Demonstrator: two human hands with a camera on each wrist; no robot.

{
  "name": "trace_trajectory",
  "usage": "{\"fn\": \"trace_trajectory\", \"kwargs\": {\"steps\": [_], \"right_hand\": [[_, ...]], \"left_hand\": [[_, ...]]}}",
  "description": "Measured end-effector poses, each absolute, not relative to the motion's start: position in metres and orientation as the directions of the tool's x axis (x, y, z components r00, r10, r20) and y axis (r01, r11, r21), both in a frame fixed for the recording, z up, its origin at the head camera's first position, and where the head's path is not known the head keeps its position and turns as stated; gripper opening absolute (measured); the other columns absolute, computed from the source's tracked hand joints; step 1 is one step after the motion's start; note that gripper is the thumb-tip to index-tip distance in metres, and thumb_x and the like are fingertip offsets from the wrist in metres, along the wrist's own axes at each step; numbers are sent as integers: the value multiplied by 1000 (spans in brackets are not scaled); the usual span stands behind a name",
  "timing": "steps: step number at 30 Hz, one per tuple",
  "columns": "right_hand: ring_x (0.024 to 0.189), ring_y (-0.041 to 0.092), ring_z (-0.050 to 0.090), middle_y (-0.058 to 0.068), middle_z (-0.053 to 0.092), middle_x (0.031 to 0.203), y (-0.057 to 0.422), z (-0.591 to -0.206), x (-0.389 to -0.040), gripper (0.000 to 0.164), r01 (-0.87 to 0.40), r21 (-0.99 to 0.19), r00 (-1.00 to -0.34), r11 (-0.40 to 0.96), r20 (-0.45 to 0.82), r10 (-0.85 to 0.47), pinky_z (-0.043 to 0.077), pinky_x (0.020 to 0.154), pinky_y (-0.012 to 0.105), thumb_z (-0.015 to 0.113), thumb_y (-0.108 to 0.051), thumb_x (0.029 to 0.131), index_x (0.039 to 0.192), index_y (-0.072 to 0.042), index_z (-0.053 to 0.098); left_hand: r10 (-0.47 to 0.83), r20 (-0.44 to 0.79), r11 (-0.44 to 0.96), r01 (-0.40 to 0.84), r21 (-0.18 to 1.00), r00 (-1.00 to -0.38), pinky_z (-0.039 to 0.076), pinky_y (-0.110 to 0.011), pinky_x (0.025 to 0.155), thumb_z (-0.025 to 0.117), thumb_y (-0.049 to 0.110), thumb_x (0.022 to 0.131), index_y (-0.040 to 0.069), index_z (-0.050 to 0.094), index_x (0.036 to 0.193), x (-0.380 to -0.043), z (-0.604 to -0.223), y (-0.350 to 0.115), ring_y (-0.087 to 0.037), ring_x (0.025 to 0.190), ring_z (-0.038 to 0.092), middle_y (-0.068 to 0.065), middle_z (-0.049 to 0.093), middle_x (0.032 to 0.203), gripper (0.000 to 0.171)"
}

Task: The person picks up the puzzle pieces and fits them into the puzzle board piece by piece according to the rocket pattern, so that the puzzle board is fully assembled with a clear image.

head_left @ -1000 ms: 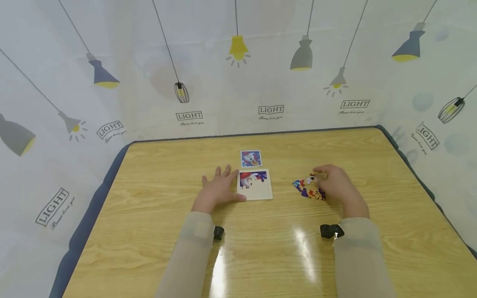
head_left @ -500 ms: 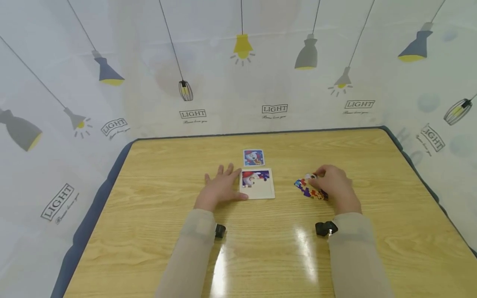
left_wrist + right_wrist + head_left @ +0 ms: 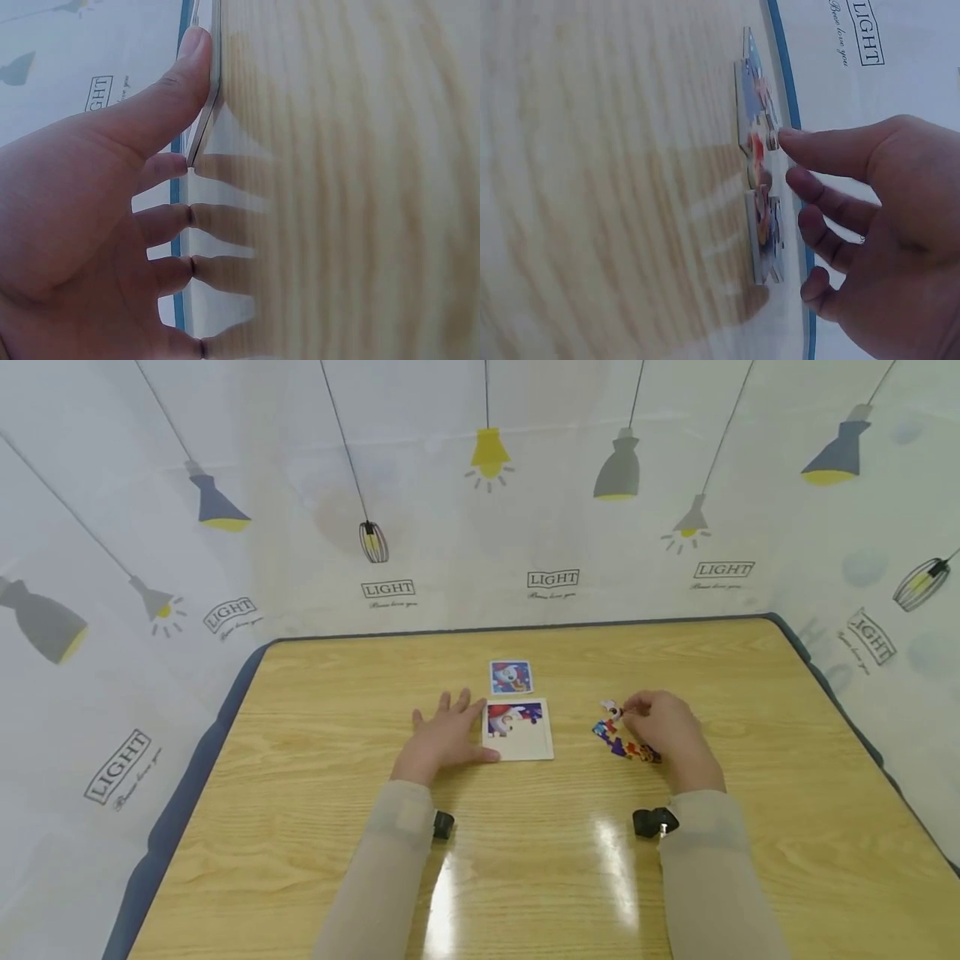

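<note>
In the head view, a square jigsaw board (image 3: 528,745) lies mid-table, its upper part filled with pieces of a white animal in a red hat and its lower part pale. My left hand (image 3: 441,745) is spread flat at its left side, thumb on the lower left corner and index finger by the upper left. To the right, several loose jigsaw pieces (image 3: 621,747) lie in an overlapping cluster. Over their edge, my right hand (image 3: 669,727) pinches a white jigsaw piece (image 3: 610,707) with a dark eye. In the right wrist view, the thumb tip meets a piece's edge and the other fingers curl.
A small picture card (image 3: 511,677) of the white animal lies just beyond the board. The wooden table (image 3: 360,710) has a dark blue edge, with a lamp-printed white cloth (image 3: 450,602) standing behind and beside it.
The white piece has shifted left and away from me, out from under my right fingers. The right hand has drawn back slightly from over the cluster. The left hand holds its place at the board.
</note>
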State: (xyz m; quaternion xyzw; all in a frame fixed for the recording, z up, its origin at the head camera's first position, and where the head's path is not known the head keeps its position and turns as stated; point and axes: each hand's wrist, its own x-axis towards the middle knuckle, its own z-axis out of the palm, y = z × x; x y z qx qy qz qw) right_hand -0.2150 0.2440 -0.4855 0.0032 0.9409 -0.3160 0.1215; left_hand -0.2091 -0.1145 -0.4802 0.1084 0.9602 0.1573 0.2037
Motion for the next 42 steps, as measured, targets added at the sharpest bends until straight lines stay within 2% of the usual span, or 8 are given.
{"fn": "trace_trajectory", "kwargs": {"steps": [5, 16, 21, 25, 28, 33, 39, 42], "right_hand": [[120, 43, 62, 28, 62, 140, 240, -487, -215, 41, -12, -597, -971, 802, -186, -153, 55, 93, 55, 62, -13, 106, 145, -3, 63], [109, 34, 68, 20, 71, 124, 231, -483, -224, 38, 61, -567, -965, 821, -244, -96, 55, 94, 54, 66, -29, 105, 132, -1, 66], [101, 32, 64, 21, 66, 127, 232, -483, -228, 53, 44, -568, -960, 822, -253, -123, 54, 90, 52, 66, -29, 106, 150, -3, 54], [117, 41, 62, 28, 56, 140, 234, -487, -232, 65, -16, -575, -952, 818, -242, -188, 54, 102, 62, 65, -26, 107, 163, -6, 40], [132, 49, 56, 31, 51, 146, 236, -490, -237, 63, -67, -570, -946, 819, -223, -233, 48, 111, 68, 64, -22, 107, 163, -5, 41], [133, 52, 53, 32, 49, 148, 236, -489, -240, 58, -123, -556, -937, 822, -207, -281, 47, 112, 68, 64, -17, 106, 158, 1, 46], [144, 56, 44, 32, 41, 157, 234, -486, -240, 56, -137, -525, -930, 840, -225, -292, 39, 119, 71, 64, -18, 106, 157, 0, 49], [142, 56, 48, 31, 46, 156, 234, -480, -242, 55, -186, -466, -920, 865, -226, -319, 41, 117, 72, 67, -20, 105, 155, -1, 52]], "left_hand": [[275, -353, 928, 151, 341, -894, -1, -81, 126, 74, 68, 89, 29, 24, 171, -209, -481, -116, -40, 168, -1, -6, 5, 182, 105], [273, -352, 927, 147, 345, -895, -2, -81, 126, 75, 68, 89, 29, 24, 171, -209, -481, -116, -40, 168, -3, -6, 4, 182, 105], [276, -352, 927, 152, 343, -894, -2, -81, 126, 74, 69, 88, 29, 23, 171, -209, -481, -116, -40, 168, -3, -6, 4, 182, 105], [276, -354, 927, 150, 345, -893, -2, -81, 126, 74, 69, 88, 30, 23, 171, -209, -482, -116, -40, 168, -3, -5, 4, 182, 105], [273, -357, 928, 146, 344, -893, -2, -81, 126, 74, 69, 88, 30, 22, 171, -210, -483, -117, -40, 168, -3, -5, 3, 182, 106], [271, -356, 927, 143, 346, -894, -3, -81, 126, 75, 69, 88, 30, 23, 171, -210, -484, -117, -40, 168, -3, -5, 3, 182, 106], [269, -358, 927, 139, 348, -894, -3, -81, 126, 75, 68, 88, 30, 23, 171, -210, -483, -117, -39, 168, -3, -5, 4, 182, 105], [271, -357, 926, 141, 349, -894, -2, -81, 126, 75, 69, 88, 30, 23, 171, -211, -484, -117, -39, 168, -3, -4, 3, 182, 105]]}}
